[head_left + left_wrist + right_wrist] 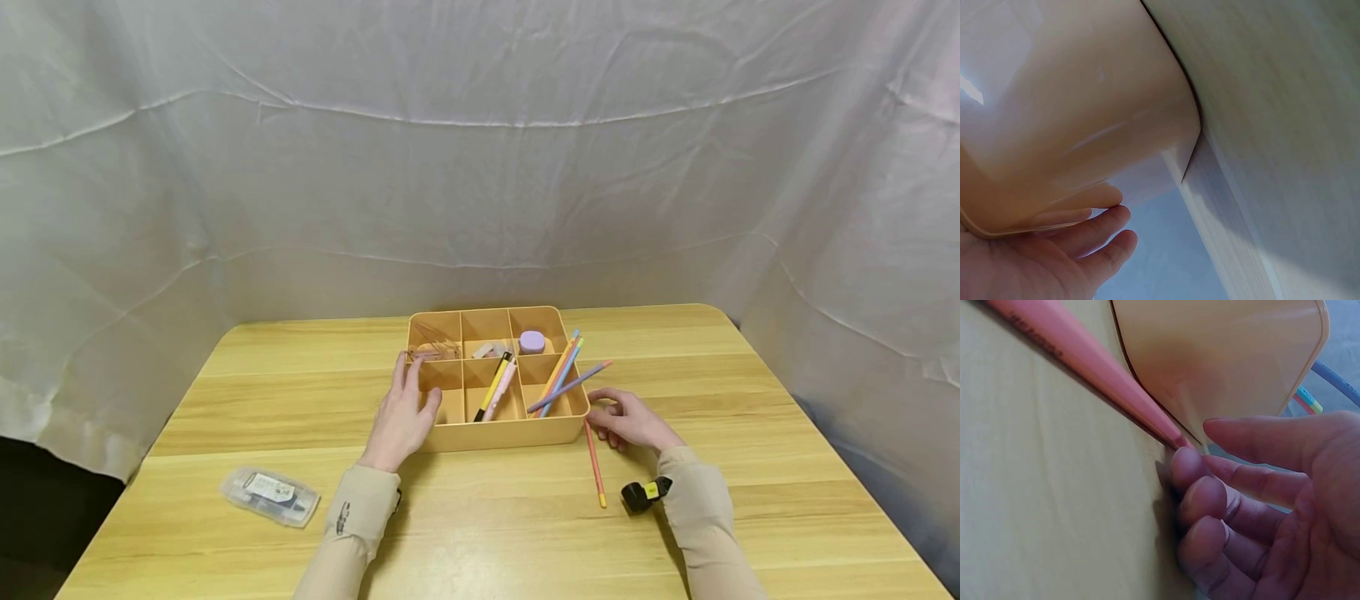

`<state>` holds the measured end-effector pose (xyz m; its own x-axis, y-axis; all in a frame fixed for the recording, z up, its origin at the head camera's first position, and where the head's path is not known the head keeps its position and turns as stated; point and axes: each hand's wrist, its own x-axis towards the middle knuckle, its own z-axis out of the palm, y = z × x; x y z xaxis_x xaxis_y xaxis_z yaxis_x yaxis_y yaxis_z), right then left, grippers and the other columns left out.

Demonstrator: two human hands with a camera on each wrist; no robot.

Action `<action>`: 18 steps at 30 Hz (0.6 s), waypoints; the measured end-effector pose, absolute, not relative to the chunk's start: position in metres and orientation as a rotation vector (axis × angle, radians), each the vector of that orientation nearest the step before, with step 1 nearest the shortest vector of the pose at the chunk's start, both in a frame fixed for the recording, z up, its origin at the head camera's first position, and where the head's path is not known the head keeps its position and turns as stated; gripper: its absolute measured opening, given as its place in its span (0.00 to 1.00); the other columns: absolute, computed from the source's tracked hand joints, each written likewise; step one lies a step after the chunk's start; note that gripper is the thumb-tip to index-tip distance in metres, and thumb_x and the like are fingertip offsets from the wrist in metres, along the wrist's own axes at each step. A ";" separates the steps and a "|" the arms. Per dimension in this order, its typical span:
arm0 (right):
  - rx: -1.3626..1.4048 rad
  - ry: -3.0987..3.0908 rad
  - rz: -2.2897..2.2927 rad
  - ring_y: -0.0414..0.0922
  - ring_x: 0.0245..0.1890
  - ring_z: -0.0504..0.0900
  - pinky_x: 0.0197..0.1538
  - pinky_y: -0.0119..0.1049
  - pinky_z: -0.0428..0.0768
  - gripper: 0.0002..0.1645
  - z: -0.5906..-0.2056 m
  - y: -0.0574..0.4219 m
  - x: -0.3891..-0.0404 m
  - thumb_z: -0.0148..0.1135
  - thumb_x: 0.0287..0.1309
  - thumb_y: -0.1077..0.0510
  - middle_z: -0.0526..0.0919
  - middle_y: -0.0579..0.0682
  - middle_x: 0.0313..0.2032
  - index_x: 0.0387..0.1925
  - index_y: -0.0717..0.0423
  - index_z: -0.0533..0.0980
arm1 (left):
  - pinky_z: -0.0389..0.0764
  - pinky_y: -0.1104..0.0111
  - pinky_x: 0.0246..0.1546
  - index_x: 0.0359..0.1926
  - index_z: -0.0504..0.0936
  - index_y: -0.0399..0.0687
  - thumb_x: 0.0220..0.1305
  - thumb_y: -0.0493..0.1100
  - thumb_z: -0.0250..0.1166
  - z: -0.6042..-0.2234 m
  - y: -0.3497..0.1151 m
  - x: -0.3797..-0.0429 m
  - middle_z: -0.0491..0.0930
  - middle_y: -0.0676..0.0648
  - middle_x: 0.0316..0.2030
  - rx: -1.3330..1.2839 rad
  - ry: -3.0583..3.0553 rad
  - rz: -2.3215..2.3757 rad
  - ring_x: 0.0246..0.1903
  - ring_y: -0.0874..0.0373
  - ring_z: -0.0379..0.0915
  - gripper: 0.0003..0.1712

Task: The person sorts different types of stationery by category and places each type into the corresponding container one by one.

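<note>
A tan six-compartment organizer box point(495, 435) stands on the table. My left hand point(397, 421) rests over its left wall, thumb above the front-left compartment; in the left wrist view, loosely extended fingers point(1107, 222) lie along the outside. By the front-right corner, my right hand point(630, 418) has bent fingers at the far end of a coral pencil point(594, 467) lying on the table. The right wrist view has that pencil point(1097, 369) meeting the fingertips point(1188, 464), the thumb apart from it. Pencils point(562, 387) lean in the front-right compartment.
Two pens point(498, 387) lean in the front-middle compartment. Behind are clear set squares point(435, 342), small erasers point(483, 351) and a lilac item point(532, 342). A clear plastic case point(270, 496) lies left; a black tape-like item point(637, 497) sits beside the right sleeve.
</note>
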<state>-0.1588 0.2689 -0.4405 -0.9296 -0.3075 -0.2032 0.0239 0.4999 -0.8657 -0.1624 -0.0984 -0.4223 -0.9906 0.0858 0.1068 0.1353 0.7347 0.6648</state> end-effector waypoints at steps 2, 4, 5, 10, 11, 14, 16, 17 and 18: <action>-0.235 2.414 -1.405 0.37 0.16 0.72 0.22 0.30 0.76 0.32 -0.441 0.269 -0.159 0.57 0.71 0.55 0.78 0.47 0.21 0.66 0.72 0.63 | 0.64 0.33 0.67 0.79 0.51 0.46 0.75 0.52 0.52 -0.423 -0.098 -0.162 0.36 0.37 0.81 -0.185 -2.859 -1.107 0.67 0.25 0.63 0.39; -0.232 2.410 -1.411 0.37 0.16 0.72 0.22 0.30 0.76 0.32 -0.441 0.269 -0.159 0.57 0.71 0.56 0.78 0.48 0.21 0.67 0.72 0.63 | 0.64 0.33 0.67 0.79 0.51 0.46 0.75 0.52 0.52 -0.422 -0.098 -0.162 0.36 0.37 0.81 -0.188 -2.857 -1.109 0.67 0.25 0.63 0.39; -0.231 2.409 -1.413 0.37 0.16 0.72 0.22 0.30 0.76 0.32 -0.441 0.269 -0.159 0.57 0.71 0.56 0.78 0.48 0.21 0.67 0.72 0.63 | 0.64 0.33 0.67 0.79 0.51 0.46 0.75 0.52 0.52 -0.422 -0.099 -0.162 0.36 0.37 0.81 -0.189 -2.857 -1.109 0.67 0.25 0.63 0.39; -0.235 2.409 -1.420 0.37 0.16 0.72 0.21 0.31 0.76 0.32 -0.441 0.269 -0.159 0.58 0.71 0.56 0.78 0.49 0.21 0.67 0.73 0.63 | 0.65 0.33 0.67 0.79 0.51 0.46 0.75 0.52 0.52 -0.422 -0.099 -0.162 0.36 0.37 0.81 -0.189 -2.855 -1.107 0.67 0.25 0.64 0.39; -0.236 2.410 -1.419 0.37 0.16 0.72 0.21 0.31 0.76 0.32 -0.441 0.269 -0.159 0.57 0.71 0.57 0.78 0.49 0.22 0.67 0.73 0.63 | 0.65 0.33 0.67 0.79 0.51 0.46 0.75 0.52 0.52 -0.422 -0.099 -0.162 0.36 0.37 0.81 -0.188 -2.856 -1.108 0.67 0.25 0.64 0.39; -0.235 2.414 -1.417 0.37 0.16 0.72 0.21 0.31 0.76 0.32 -0.442 0.269 -0.159 0.57 0.71 0.57 0.78 0.49 0.22 0.67 0.73 0.63 | 0.64 0.33 0.67 0.79 0.51 0.46 0.75 0.52 0.52 -0.422 -0.099 -0.162 0.36 0.37 0.81 -0.185 -2.859 -1.107 0.67 0.25 0.63 0.39; -0.233 2.416 -1.416 0.37 0.16 0.72 0.21 0.31 0.76 0.32 -0.442 0.269 -0.159 0.57 0.71 0.57 0.78 0.49 0.22 0.67 0.73 0.63 | 0.64 0.34 0.67 0.80 0.51 0.46 0.75 0.52 0.52 -0.421 -0.099 -0.162 0.36 0.37 0.81 -0.185 -2.860 -1.107 0.67 0.25 0.63 0.39; -0.233 2.417 -1.415 0.37 0.16 0.72 0.21 0.31 0.76 0.32 -0.442 0.269 -0.159 0.57 0.71 0.57 0.78 0.49 0.22 0.67 0.73 0.62 | 0.65 0.34 0.67 0.80 0.51 0.46 0.75 0.52 0.52 -0.421 -0.099 -0.162 0.36 0.37 0.81 -0.187 -2.860 -1.107 0.67 0.25 0.63 0.39; -0.233 2.417 -1.416 0.37 0.16 0.72 0.21 0.31 0.76 0.32 -0.442 0.269 -0.159 0.57 0.71 0.57 0.78 0.49 0.22 0.67 0.73 0.62 | 0.65 0.34 0.67 0.80 0.51 0.46 0.75 0.52 0.52 -0.421 -0.099 -0.162 0.36 0.37 0.81 -0.188 -2.858 -1.107 0.67 0.25 0.63 0.39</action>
